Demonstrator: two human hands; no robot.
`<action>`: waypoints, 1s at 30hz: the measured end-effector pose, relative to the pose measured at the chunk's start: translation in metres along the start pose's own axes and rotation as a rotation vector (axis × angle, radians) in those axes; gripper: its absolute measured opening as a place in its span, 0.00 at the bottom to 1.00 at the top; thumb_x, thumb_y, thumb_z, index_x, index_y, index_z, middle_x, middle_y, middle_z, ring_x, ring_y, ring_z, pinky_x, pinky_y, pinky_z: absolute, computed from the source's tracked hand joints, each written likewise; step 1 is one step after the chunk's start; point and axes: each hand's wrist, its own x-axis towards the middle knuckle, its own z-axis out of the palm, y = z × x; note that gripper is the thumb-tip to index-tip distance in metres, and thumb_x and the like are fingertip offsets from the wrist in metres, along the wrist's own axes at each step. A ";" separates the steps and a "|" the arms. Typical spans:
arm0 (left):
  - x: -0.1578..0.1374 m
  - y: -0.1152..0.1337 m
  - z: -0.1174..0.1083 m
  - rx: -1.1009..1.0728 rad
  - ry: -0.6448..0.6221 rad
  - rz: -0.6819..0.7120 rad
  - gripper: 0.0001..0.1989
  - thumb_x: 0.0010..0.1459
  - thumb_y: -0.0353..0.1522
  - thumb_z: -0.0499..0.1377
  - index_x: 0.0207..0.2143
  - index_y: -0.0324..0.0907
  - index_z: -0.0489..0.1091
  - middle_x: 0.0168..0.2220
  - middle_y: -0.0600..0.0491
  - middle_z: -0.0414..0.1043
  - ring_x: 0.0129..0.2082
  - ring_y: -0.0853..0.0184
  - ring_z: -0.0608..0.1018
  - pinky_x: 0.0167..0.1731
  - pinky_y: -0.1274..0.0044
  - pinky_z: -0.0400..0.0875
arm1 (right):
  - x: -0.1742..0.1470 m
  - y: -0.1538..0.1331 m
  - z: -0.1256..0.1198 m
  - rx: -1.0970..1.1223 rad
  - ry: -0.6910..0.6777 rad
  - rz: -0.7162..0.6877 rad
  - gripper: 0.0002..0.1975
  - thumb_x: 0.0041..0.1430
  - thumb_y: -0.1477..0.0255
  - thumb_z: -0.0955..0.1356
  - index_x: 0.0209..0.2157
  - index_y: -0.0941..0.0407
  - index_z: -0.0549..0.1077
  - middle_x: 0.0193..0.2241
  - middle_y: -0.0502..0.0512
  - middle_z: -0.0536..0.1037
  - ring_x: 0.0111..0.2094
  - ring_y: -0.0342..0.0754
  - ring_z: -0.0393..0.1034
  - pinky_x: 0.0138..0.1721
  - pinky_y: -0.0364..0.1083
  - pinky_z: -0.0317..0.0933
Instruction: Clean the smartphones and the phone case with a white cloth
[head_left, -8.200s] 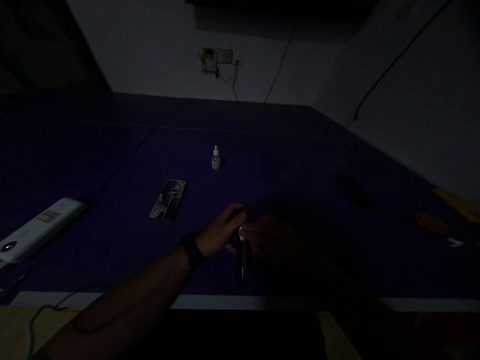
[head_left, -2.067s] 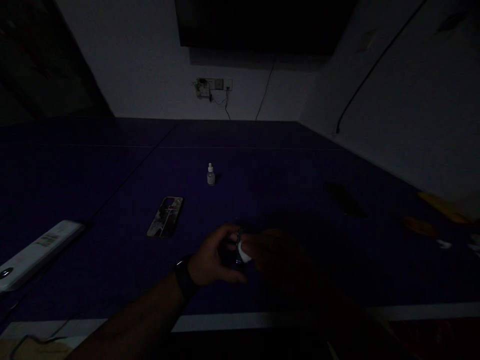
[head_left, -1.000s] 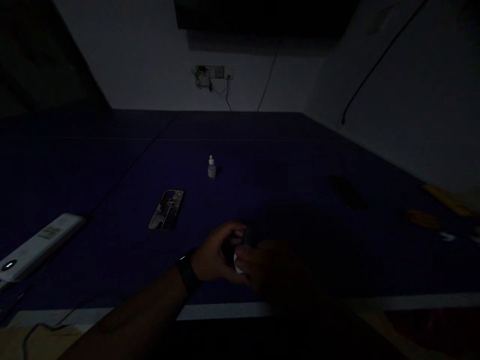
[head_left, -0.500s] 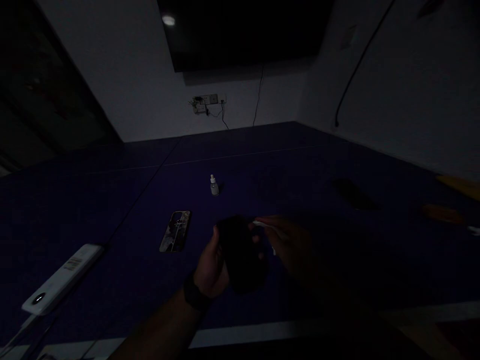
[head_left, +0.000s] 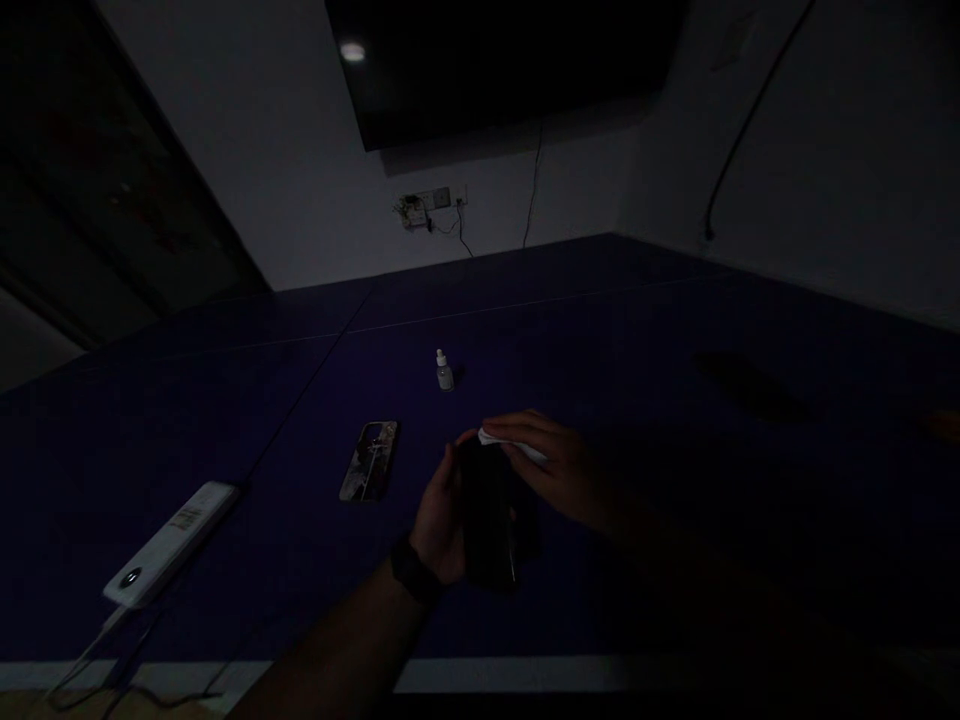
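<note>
A dark smartphone (head_left: 486, 520) rests in my left hand (head_left: 441, 525), which is wrapped around its left side and back. My right hand (head_left: 551, 460) pinches a white cloth or tissue (head_left: 491, 437) and presses it against the phone's top end. A patterned phone case (head_left: 370, 461) lies flat on the purple table (head_left: 300, 560), to the left of my hands. Farther back stands a small dropper bottle (head_left: 445, 374) with a white top. The dim light hides the phone's surface details.
At the left lies a white power bank (head_left: 172, 545) with a cable (head_left: 90, 645) running to the table's front edge. A dark flat object (head_left: 750, 385) lies at the right. Behind the table are wall sockets (head_left: 427, 205) and a large screen (head_left: 510, 60).
My right hand has moved left onto the phone's top end with the white cloth or tissue. The phone has turned slightly in my left hand. The view has shifted left.
</note>
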 end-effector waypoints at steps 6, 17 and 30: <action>0.005 0.000 0.004 -0.064 0.078 0.064 0.20 0.70 0.46 0.53 0.48 0.40 0.74 0.37 0.50 0.79 0.36 0.64 0.82 0.41 0.74 0.76 | -0.009 0.000 0.016 0.038 0.036 -0.013 0.19 0.67 0.79 0.64 0.55 0.50 0.74 0.49 0.58 0.81 0.48 0.49 0.76 0.47 0.52 0.73; 0.003 0.004 -0.006 -0.104 0.058 -0.148 0.18 0.68 0.46 0.56 0.44 0.41 0.74 0.34 0.52 0.77 0.31 0.66 0.80 0.38 0.76 0.73 | -0.010 0.005 0.008 -0.105 -0.066 -0.116 0.25 0.65 0.81 0.63 0.60 0.49 0.69 0.51 0.56 0.81 0.44 0.51 0.75 0.43 0.51 0.73; 0.001 0.001 -0.010 -0.071 0.045 -0.149 0.21 0.67 0.49 0.56 0.43 0.41 0.73 0.30 0.53 0.76 0.25 0.67 0.79 0.27 0.78 0.73 | -0.019 -0.005 0.015 -0.113 -0.049 -0.118 0.25 0.64 0.82 0.63 0.59 0.50 0.71 0.50 0.56 0.81 0.41 0.49 0.77 0.40 0.50 0.74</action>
